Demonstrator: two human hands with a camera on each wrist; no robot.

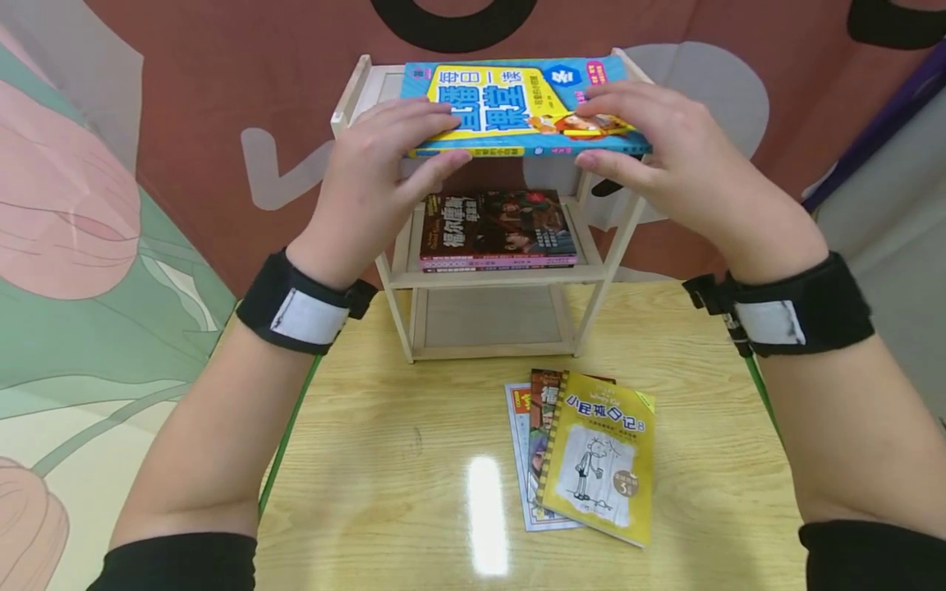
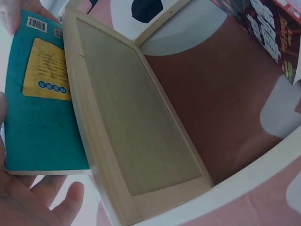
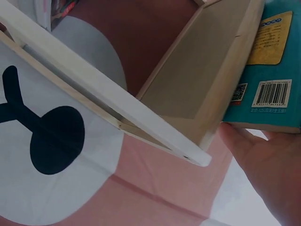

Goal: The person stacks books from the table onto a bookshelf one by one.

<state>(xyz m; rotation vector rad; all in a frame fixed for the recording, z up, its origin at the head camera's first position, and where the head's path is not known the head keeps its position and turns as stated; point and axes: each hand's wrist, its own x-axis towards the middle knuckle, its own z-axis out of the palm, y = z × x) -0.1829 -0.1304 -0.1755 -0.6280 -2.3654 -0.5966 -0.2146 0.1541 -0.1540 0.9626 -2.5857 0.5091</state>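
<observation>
My left hand (image 1: pixel 369 176) and right hand (image 1: pixel 683 156) hold a blue and yellow book (image 1: pixel 495 107) by its two ends, over the top tier of a small wooden shelf (image 1: pixel 621 222). In the head view the fingers lie on the cover and the thumbs sit at the spine edge. The book's teal back cover (image 2: pixel 42 127) juts out past the shelf's front rail in the left wrist view. From the right wrist, the thumb shows at the edge by the barcode (image 3: pixel 273 93).
A stack of books with a dark cover (image 1: pixel 498 226) lies on the middle tier. On the wood-patterned floor surface, a yellow book (image 1: pixel 602 460) overlaps two others, one brown-edged (image 1: pixel 543 394) and one pale blue-edged (image 1: pixel 517 443). A printed curtain (image 1: pixel 244 66) hangs behind the shelf.
</observation>
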